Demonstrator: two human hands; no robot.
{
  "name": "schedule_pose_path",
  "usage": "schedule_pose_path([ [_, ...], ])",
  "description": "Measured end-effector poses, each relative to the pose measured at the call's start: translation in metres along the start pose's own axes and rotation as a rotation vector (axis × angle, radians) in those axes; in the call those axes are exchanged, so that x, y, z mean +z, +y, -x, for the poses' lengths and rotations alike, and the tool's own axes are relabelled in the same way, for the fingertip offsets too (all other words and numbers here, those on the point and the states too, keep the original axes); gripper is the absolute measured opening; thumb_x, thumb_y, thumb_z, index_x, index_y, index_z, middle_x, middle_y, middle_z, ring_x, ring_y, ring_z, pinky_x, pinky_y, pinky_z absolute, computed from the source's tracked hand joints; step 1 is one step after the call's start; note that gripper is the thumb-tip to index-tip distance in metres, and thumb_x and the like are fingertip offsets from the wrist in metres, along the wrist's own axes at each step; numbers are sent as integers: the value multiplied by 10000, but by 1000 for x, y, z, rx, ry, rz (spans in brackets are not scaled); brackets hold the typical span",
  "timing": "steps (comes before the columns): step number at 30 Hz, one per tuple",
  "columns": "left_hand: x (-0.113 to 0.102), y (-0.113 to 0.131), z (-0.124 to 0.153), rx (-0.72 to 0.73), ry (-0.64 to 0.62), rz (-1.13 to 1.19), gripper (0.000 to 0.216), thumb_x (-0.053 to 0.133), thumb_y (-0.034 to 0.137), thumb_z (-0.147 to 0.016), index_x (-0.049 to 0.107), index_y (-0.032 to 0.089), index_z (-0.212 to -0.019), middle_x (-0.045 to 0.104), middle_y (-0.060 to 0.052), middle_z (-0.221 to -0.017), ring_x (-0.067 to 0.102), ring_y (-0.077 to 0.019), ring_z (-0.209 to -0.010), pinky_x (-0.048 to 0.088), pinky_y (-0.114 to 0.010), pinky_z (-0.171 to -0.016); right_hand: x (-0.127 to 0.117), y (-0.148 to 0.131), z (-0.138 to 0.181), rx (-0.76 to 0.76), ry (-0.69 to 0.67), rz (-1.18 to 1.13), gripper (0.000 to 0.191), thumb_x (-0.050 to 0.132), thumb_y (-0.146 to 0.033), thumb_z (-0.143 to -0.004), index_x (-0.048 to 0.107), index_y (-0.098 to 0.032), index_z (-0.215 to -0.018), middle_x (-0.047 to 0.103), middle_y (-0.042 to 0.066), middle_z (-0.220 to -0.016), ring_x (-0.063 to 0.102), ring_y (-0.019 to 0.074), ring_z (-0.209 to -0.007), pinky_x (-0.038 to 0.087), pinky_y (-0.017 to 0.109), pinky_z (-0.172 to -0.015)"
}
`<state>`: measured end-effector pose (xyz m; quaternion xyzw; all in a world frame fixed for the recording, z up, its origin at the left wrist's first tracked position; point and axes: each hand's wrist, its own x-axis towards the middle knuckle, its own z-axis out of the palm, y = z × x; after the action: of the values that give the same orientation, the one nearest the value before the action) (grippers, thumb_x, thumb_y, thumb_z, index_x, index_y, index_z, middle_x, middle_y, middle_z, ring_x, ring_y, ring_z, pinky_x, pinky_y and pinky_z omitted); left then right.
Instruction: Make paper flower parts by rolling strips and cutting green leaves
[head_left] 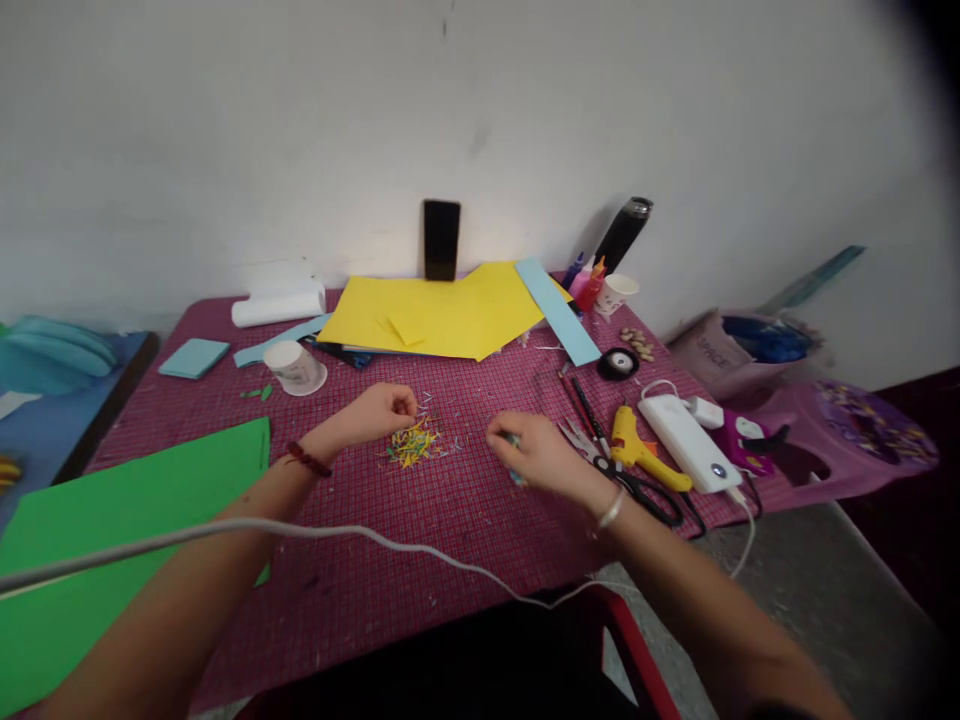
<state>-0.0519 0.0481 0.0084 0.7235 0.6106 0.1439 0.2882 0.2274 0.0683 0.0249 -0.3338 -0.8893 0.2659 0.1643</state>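
A small pile of thin paper scraps (412,446), yellow with some white and green, lies on the red checked tablecloth (405,530). At the pile's upper left edge is my left hand (391,408), its fingers curled in; whatever they hold is hidden. To the right of the pile, my right hand (534,448) is closed around small bits of green and light blue paper, which poke out between and below the fingers. Loose slivers are scattered on the cloth between both hands.
Scissors (649,490), a yellow glue gun (637,445) and a white power bank (690,440) lie right. Yellow sheets (427,310) and a phone (441,240) are behind. Left are a paper cup (292,365) and green sheets (187,470). A white cable (360,532) crosses in front.
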Motion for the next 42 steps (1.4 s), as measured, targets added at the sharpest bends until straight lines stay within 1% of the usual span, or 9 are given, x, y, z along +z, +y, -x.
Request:
schedule_pose_path([
  [2,6,4,-6,10,25,-57,161,484,234,-777,619,158,-735,641,-22,-677,577,-130,-609,433,-226,-572,6,7,-32,31,43,35,182,465,-205,-908,627,-185,-828,676,2,-777,614,131,-717,422,221,-662],
  [5,11,12,-20,17,116,-191,203,451,187,-817,645,155,-767,651,-73,-802,597,-176,-762,456,-288,-714,21,18,-74,59,107,116,198,453,-222,-917,646,-180,-910,703,40,-888,631,163,-795,427,248,-709],
  [8,17,17,-30,4,165,-322,162,486,147,-805,647,142,-788,631,-110,-874,602,-211,-843,452,-333,-800,35,25,-100,59,137,206,188,486,-194,-893,671,-174,-913,706,84,-956,626,198,-880,414,283,-791],
  [12,26,19,-34,-18,174,-440,177,471,84,-803,644,124,-799,622,-137,-866,618,-237,-831,461,-350,-785,46,31,-108,59,150,286,201,488,-186,-892,685,-150,-876,701,123,-929,615,221,-883,400,306,-811],
  [18,31,19,-36,-16,191,-476,210,433,43,-797,620,128,-837,620,-152,-898,609,-256,-873,456,-355,-769,50,38,-104,59,173,314,220,465,-207,-915,677,-154,-894,689,102,-919,598,210,-874,387,296,-814],
  [23,15,13,-38,-37,225,-392,139,463,104,-779,578,162,-726,611,-87,-802,591,-202,-767,442,-312,-707,52,40,-104,65,201,310,233,449,-211,-927,673,-153,-902,686,101,-927,595,204,-884,380,291,-824],
  [28,-5,3,-7,-35,246,-214,92,485,155,-739,554,176,-682,597,-23,-697,544,-146,-646,416,-263,-614,54,43,-104,60,217,282,243,436,-226,-933,670,-165,-904,689,90,-931,599,208,-886,382,292,-818],
  [34,12,-4,39,-36,265,64,68,481,146,-683,537,183,-669,570,17,-638,528,-114,-599,421,-222,-556,56,47,-105,65,224,244,240,436,-224,-928,668,-166,-908,690,91,-935,598,209,-899,381,292,-832],
  [42,22,-8,52,-119,332,291,212,424,197,-799,629,166,-840,673,-22,-786,625,-156,-759,488,-283,-727,56,48,-104,57,247,213,235,436,-213,-920,666,-166,-901,690,91,-932,593,210,-889,379,292,-833],
])
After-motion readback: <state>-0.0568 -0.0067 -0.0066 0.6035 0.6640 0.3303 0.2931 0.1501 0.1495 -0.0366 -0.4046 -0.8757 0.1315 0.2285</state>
